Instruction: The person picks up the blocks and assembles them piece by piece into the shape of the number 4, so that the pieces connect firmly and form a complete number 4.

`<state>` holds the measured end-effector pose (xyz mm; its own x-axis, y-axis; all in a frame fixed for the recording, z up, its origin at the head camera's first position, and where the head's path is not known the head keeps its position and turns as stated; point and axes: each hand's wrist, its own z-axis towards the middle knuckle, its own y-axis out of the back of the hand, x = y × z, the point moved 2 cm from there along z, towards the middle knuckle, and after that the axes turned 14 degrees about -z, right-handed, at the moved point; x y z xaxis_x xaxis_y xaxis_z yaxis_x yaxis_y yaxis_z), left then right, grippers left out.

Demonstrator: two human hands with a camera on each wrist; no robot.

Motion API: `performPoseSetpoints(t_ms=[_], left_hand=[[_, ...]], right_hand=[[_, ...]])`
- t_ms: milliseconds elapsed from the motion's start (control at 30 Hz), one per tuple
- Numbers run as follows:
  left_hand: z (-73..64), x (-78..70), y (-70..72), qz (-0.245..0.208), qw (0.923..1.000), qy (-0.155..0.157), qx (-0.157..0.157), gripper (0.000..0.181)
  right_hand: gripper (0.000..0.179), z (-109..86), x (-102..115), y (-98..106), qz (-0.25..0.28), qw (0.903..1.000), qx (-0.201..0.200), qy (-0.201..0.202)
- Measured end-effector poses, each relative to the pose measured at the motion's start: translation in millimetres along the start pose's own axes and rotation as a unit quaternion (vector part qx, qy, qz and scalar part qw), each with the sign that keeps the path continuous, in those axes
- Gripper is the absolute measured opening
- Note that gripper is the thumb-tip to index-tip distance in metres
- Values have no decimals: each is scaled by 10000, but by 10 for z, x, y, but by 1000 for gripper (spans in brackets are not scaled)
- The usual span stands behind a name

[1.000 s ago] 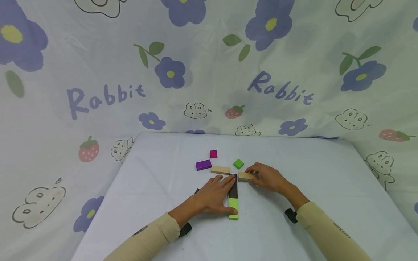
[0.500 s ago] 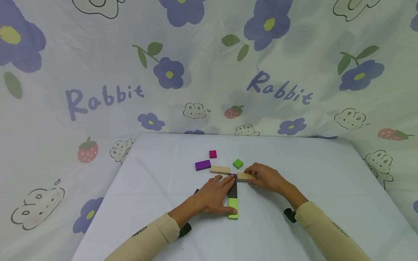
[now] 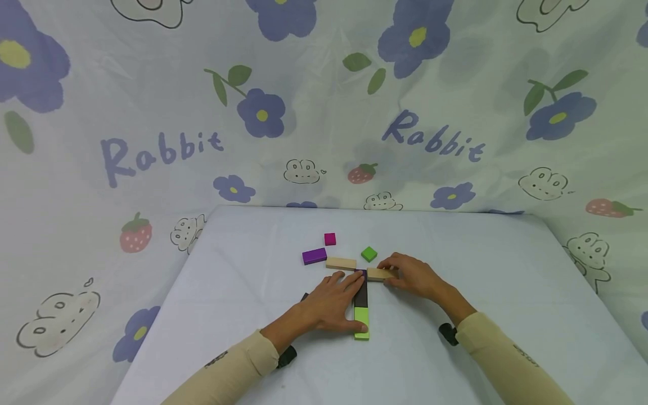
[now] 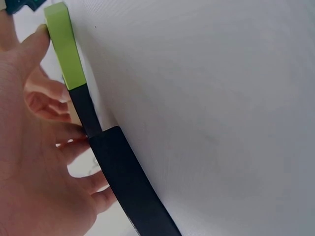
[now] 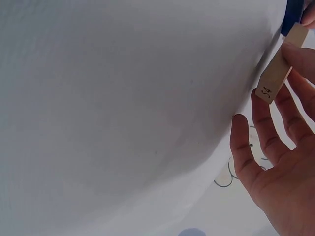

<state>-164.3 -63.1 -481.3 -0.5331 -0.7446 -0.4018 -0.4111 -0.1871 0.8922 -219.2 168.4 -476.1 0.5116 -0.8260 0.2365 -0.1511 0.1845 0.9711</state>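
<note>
My left hand (image 3: 331,304) lies with extended fingers along a row of blocks. Its fingertips rest at the far end of a dark block (image 3: 361,295), which looks blue at that end. The thumb touches a lime green block (image 3: 361,315) at the near end. A long black block (image 4: 133,182) stands close in the left wrist view; the hand mostly hides it from above. My right hand (image 3: 417,277) pinches a plain wooden block (image 5: 276,71) with handwritten marks, its left end right at the dark block. Another wooden block (image 3: 341,264) lies left of the row's far end.
Behind the row lie a purple block (image 3: 315,256), a magenta cube (image 3: 330,239) and a small green block (image 3: 369,254). All sit on a white-covered table (image 3: 243,242). A printed curtain (image 3: 324,112) hangs behind and at the sides.
My right hand has nudged the wooden block slightly left, and the narrow gap to the dark block has closed. The left hand stays in place.
</note>
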Motion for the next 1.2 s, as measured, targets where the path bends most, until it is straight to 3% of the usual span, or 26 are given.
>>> performPoseSetpoints(t_ms=[1200], left_hand=[[-3, -15, 16, 20, 10000, -51, 4, 104]], right_hand=[[34, 17, 12, -62, -384, 9992, -59, -52]])
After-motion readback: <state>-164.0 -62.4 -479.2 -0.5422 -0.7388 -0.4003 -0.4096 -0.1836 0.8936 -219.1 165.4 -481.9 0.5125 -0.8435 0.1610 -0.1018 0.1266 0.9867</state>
